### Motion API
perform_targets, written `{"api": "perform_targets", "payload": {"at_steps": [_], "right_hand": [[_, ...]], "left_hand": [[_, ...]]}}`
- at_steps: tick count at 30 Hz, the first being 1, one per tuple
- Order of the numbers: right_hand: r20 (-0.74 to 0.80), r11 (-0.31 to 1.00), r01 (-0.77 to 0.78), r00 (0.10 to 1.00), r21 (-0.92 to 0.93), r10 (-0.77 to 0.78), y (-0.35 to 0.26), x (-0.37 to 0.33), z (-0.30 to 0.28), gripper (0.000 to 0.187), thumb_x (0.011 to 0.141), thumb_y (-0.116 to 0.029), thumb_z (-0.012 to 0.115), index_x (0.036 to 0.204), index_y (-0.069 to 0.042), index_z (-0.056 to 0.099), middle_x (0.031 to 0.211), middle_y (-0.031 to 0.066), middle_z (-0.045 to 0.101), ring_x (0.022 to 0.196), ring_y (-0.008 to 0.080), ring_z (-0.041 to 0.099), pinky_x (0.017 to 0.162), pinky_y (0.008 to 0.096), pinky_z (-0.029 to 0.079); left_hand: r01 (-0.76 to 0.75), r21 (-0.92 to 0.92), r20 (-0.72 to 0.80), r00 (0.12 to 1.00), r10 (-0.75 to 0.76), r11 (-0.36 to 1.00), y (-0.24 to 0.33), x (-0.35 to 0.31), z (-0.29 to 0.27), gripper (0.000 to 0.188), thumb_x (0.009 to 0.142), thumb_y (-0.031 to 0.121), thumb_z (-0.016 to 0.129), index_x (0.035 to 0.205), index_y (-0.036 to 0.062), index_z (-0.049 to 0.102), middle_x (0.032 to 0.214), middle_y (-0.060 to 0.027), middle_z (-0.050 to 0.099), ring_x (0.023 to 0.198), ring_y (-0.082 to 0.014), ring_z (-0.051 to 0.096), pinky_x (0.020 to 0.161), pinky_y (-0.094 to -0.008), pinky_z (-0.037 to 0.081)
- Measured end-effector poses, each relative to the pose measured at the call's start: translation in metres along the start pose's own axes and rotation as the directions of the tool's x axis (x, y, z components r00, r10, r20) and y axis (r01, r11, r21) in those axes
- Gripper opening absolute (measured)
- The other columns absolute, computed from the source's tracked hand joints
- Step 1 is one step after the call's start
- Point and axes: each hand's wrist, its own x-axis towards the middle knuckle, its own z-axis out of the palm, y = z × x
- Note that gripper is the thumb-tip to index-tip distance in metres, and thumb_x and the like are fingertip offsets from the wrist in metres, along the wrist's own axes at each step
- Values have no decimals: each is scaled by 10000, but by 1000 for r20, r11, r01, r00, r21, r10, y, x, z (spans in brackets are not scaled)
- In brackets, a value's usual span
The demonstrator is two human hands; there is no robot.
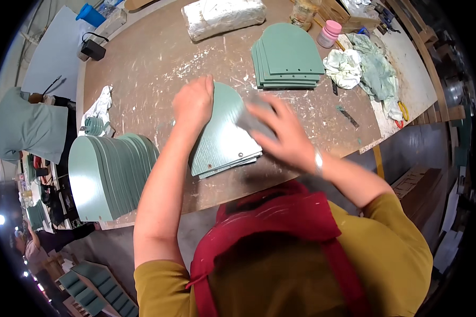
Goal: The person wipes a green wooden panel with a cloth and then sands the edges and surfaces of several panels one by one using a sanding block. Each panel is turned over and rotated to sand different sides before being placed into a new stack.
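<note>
A pale green round-topped panel [227, 132] with small holes along its straight edge lies on the worktable, on top of at least one similar panel. My left hand [193, 101] is closed at its left edge, the curled fingers gripping the panel near the rounded end. On the right side, my right hand [286, 134] grips a grey block-like pad [250, 112] against the panel's surface. Motion blurs the pad and fingers, so its exact kind is unclear. To the left, a long row of similar panels [116, 171] stands on edge; another stack [292, 50] lies flat beyond my right hand.
The brown worktable [153, 79] is scuffed and paint-spotted. Along its far side are a white wrapped bundle [225, 18], a glass jar [304, 13] and a pink bottle [329, 34]. Rags [373, 66], pliers [402, 113] and a flat blade [348, 117] lie right; a black box [93, 50] sits far left.
</note>
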Motion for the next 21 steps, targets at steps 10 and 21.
{"api": "perform_targets", "payload": {"at_steps": [10,21], "right_hand": [[-2,969,-202,979,140,205,7,-34,-60,483,900,-268,660,1330,-73,560,1370,213,489,1248,379,513,1046,414,402],[193,992,-111,974,-57,120,4,140,29,477,886,-375,599,1247,-65,618,1295,202,546,1155,389,550,984,431,443]], "left_hand": [[-262,-47,-201,948,248,964,9,-27,-15,358,947,301,550,1211,65,602,1263,-169,582,1182,-361,529,983,-482,408],[-383,-15,-87,921,380,924,45,-141,-10,511,821,364,703,1277,152,614,1408,-47,542,1277,-268,516,1005,-492,402]]}}
